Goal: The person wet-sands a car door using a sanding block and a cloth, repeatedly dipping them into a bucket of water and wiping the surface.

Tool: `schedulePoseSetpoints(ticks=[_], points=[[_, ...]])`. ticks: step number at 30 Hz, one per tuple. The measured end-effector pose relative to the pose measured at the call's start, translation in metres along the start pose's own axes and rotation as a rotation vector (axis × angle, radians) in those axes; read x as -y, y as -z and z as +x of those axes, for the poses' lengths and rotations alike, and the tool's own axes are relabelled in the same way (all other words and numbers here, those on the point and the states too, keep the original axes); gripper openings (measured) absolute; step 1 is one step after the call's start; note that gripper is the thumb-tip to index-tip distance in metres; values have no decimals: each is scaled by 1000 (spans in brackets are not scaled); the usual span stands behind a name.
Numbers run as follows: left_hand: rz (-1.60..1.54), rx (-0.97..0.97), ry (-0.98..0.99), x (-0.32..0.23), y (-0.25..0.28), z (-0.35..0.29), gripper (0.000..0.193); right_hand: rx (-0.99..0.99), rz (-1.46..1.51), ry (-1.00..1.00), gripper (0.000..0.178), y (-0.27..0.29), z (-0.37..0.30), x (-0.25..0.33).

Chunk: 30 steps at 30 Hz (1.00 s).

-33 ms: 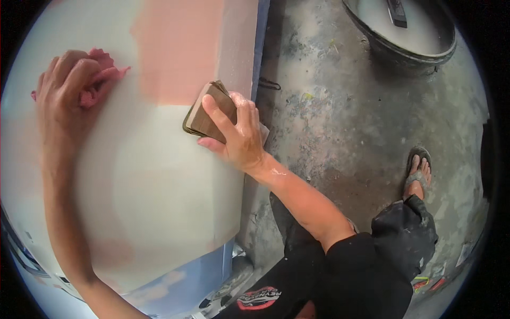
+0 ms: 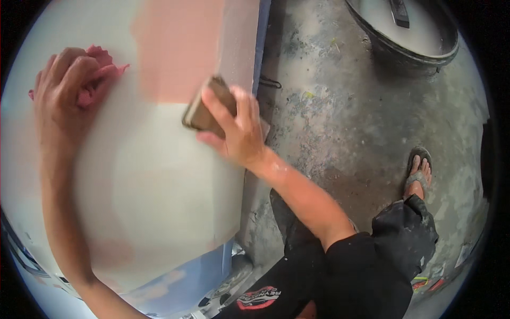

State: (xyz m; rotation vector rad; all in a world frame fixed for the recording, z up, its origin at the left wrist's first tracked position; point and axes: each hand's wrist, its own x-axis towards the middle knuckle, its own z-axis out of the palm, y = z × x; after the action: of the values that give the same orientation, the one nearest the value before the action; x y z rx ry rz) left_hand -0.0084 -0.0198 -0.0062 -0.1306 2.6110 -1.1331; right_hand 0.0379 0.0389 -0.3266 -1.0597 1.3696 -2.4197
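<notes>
My right hand (image 2: 241, 130) is closed around a brown sanding block (image 2: 204, 118) that appears wrapped in sandpaper. The block rests on a pale panel (image 2: 159, 181), at the lower corner of a pink patch (image 2: 178, 58) and close to the panel's right edge. Hand and block are smeared by motion. Further left, my left hand (image 2: 61, 87) bunches a crumpled pink cloth (image 2: 114, 70) against the same panel. The cloth's underside is hidden beneath the fingers.
A black tub (image 2: 401, 64) of cloudy liquid stands on the stained, wet-looking floor (image 2: 329, 117) at the far right, with a dark handle-like object (image 2: 399, 15) in it. The panel's near end is blue (image 2: 199, 271). My sandaled foot (image 2: 418, 173) is at the right.
The right hand and sanding block have become blurred and shifted very slightly. The left hand with the cloth has edged a little up and left.
</notes>
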Motion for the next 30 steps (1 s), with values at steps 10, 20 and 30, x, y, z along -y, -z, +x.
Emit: schedulePoseSetpoints(ticks=[10, 20, 30], points=[[12, 13, -6, 0, -6, 2, 26, -34, -4, -175, 62, -4, 86, -41], [31, 54, -6, 2, 7, 11, 26, 27, -93, -385, 67, 30, 197, -61], [-16, 5, 15, 9, -19, -1, 26, -79, -179, 49, 64, -7, 21, -58]])
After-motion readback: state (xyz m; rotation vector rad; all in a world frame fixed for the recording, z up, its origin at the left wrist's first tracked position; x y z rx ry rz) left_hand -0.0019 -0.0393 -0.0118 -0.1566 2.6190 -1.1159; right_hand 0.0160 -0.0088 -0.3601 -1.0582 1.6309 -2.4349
